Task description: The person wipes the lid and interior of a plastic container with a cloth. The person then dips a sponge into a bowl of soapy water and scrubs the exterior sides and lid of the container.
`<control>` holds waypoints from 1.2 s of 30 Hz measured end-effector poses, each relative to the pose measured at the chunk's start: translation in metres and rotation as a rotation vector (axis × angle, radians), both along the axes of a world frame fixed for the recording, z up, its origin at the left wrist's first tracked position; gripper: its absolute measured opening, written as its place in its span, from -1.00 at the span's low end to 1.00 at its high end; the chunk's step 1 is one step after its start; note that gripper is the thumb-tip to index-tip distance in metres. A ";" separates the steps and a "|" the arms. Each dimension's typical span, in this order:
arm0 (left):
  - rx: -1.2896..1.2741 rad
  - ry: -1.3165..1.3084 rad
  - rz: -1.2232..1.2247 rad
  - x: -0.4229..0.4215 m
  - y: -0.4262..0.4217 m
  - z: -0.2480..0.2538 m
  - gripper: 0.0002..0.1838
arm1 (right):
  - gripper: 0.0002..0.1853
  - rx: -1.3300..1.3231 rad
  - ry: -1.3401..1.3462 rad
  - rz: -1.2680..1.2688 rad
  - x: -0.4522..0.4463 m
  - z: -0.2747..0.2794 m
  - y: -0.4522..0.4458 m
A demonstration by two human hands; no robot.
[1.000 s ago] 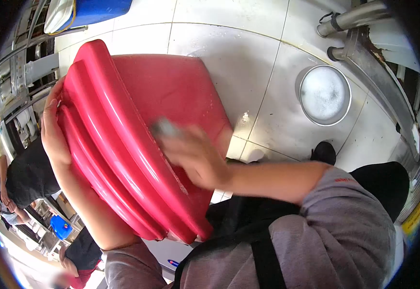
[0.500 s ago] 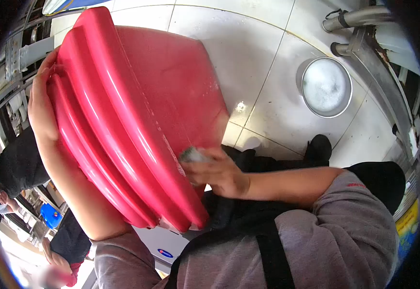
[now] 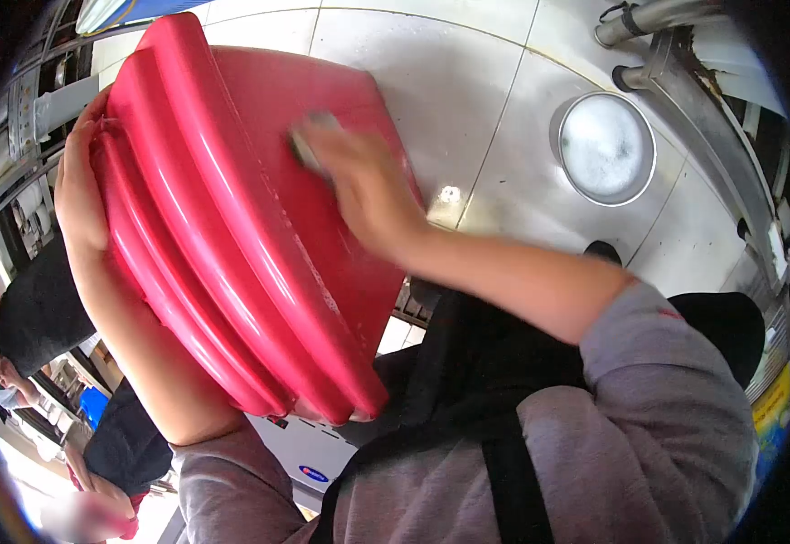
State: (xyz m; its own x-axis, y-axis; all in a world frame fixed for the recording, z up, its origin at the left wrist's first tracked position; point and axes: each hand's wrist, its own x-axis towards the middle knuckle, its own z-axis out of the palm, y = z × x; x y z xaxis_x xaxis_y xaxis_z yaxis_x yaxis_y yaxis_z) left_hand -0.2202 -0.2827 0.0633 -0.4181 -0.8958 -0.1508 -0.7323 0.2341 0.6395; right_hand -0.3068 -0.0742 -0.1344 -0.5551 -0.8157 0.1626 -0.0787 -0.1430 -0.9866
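Observation:
A large red plastic container [image 3: 304, 82] is tilted in front of me, its thick ridged edge running diagonally and a smooth flat wall facing right. My left hand [image 3: 82, 195] wraps around the far left side of the ridged edge, the fingers partly hidden behind it. Pressed on the smooth wall is a greyish-green scouring sponge [image 3: 304, 150], gripped in my right hand [image 3: 363, 177], which is blurred by motion. White foam specks line the seam beside the ridges.
On the white tiled floor to the right stands a round metal bowl [image 3: 605, 150] of foamy water. A metal frame leg [image 3: 703, 113] is beyond it. At left are metal racks [image 3: 28, 145] and other people, one with a dark apron [image 3: 41, 299].
My right hand has slid the sponge up and leftward across the smooth red wall, away from the lower edge. My left hand keeps its hold in about the same place.

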 end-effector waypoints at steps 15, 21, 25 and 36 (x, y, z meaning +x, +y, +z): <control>0.053 0.033 -0.042 0.013 -0.016 -0.001 -0.49 | -0.81 0.166 0.094 -0.075 -0.025 -0.069 -0.054; 0.163 0.188 0.124 -0.003 -0.001 -0.002 -0.47 | -0.69 -0.016 0.016 -0.017 -0.006 -0.005 -0.012; 0.097 0.144 -0.003 0.009 -0.005 -0.004 -0.47 | -0.67 0.273 0.165 0.055 -0.040 -0.078 -0.079; 0.024 0.084 -0.020 0.006 -0.006 -0.004 -0.47 | -0.46 0.229 0.125 0.057 -0.045 -0.098 -0.090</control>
State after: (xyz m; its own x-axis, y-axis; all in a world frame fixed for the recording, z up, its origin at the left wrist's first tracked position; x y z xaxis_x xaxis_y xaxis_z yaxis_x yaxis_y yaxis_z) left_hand -0.2139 -0.2891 0.0593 -0.4483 -0.8835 -0.1361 -0.6712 0.2321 0.7040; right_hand -0.3513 -0.1647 -0.2328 -0.4941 -0.8687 0.0347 -0.2004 0.0750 -0.9768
